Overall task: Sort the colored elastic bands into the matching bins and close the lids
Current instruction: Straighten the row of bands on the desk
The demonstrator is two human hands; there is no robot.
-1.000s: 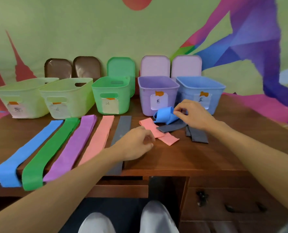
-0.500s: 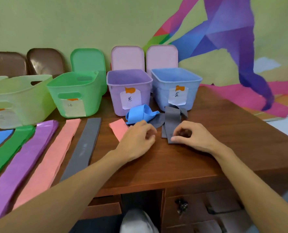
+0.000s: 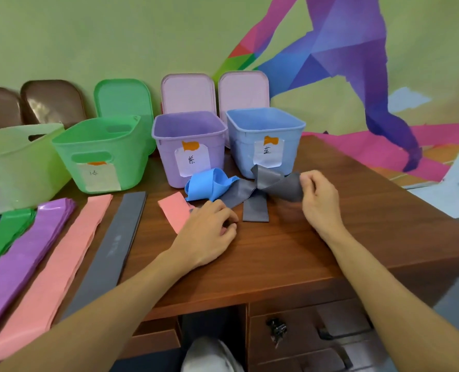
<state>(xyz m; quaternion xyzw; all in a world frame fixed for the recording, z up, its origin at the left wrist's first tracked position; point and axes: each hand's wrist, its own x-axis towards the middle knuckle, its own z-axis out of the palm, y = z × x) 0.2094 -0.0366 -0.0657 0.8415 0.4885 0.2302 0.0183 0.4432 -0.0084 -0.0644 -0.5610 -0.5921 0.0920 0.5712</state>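
On wooden desk (image 3: 290,251), lidless: green bin (image 3: 131,157) with faint label, purple bin (image 3: 166,162) marked 紫, blue bin (image 3: 241,154) marked 蓝. Before the last, twisted grey band (image 3: 274,183) pinched at one end by right hand (image 3: 319,200). Left hand (image 3: 209,232) curled on short pink band (image 3: 173,208), grip unclear.

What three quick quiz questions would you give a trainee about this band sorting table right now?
1. True or false: the blue bin has its lid on.
2. Which band does the right hand pinch? A. a pink one B. the twisted grey band C. a purple one
3. Fill in: the crumpled blue band lies just in front of the ___ bin.
Key: 1 false. 2 B. 3 purple, meaning the purple bin.
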